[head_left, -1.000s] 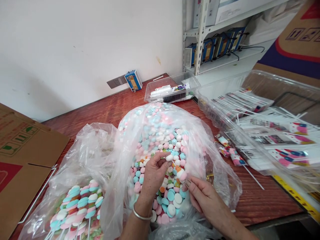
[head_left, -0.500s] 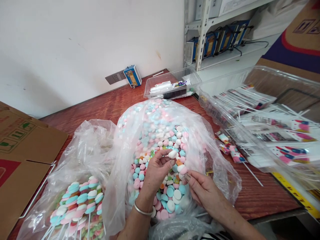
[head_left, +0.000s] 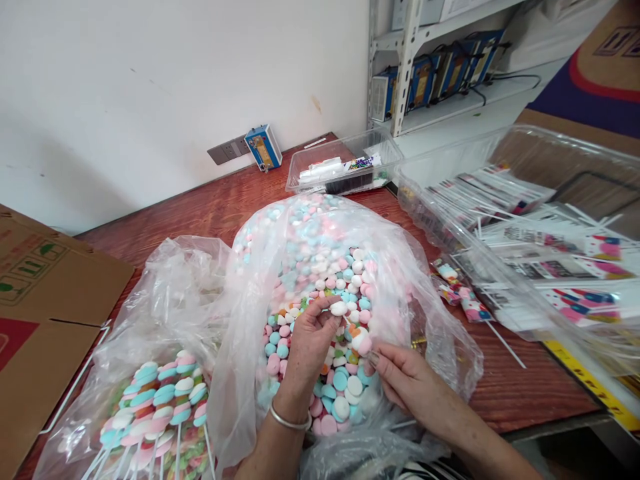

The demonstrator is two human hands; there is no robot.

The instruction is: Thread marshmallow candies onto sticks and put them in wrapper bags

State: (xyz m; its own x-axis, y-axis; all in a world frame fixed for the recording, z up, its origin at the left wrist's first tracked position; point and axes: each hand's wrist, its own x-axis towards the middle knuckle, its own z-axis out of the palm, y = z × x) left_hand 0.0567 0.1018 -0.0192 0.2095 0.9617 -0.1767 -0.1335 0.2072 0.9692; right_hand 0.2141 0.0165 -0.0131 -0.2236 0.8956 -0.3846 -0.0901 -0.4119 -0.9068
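A white sweet [head_left: 339,309] sits pinched between the thumb and fingers of a worker's left hand [head_left: 314,333] above an opened bag [head_left: 239,377] of candy, while just nearer and to the right the right hand [head_left: 400,373] grasps a short skewer [head_left: 361,341] of orange, white and pink pieces, its fingers hiding most of the stick. A pale tip shows beside the white sweet; whether it has pierced it cannot be told. Too hard a squeeze, or a stick met off-centre, could split or squash the piece, and a tip pushed straight through might jab a finger lying in line. A slack right-hand hold could drop the skewer among the lookalike pieces below, and the loose mouth of the bag might snag it. Those pieces appear matte and foamy, some domed, some flat discs in pink, blue and white; the film around them is cloudy and creased. To the left, more crumpled plastic cradles loaded skewers [head_left: 165,400], banded in color above straight white sticks. To the right, shiny wrapped sweets [head_left: 473,307] lie on a reddish, wood-grained table [head_left: 520,390] beside a rigid clear tray [head_left: 429,217] of printed packets.
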